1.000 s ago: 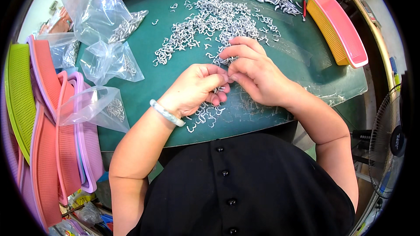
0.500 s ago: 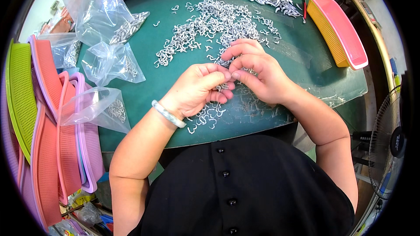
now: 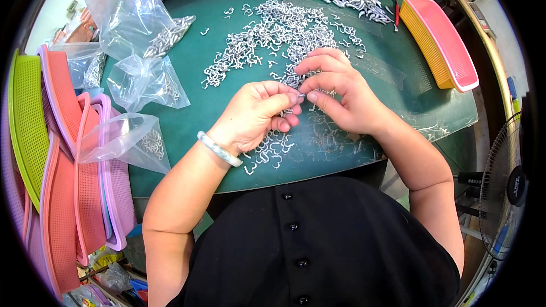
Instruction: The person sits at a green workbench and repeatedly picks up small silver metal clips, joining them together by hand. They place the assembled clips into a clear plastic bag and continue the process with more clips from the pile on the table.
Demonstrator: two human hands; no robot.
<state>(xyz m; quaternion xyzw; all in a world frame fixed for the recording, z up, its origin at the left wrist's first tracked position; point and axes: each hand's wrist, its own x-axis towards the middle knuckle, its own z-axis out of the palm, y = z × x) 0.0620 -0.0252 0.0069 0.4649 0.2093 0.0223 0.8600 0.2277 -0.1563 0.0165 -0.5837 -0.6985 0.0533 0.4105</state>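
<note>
"Green desk [image 3: 199,113], pale metal hooks heaped [image 3: 310,35] on it; what's gripped?"

"The left hand [image 3: 250,112] pinches a tiny metal piece [image 3: 302,95], shape hard to make out, near the heap. The right hand's [image 3: 350,99] fingers are beside it; gripping or not, I can't tell."

"And beneath?"

"Loose hooks [image 3: 277,144], partly hidden by the left hand. The fan [image 3: 516,185] is cut off at right."

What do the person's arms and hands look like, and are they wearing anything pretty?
The left hand and right hand wear no gloves. A smooth, round bangle, whitish with soft grey-blue patches, circles the left wrist. The right wrist is bare. No sleeves cover the forearms. The person's top is black, with shiny dark buttons down the front.
</note>
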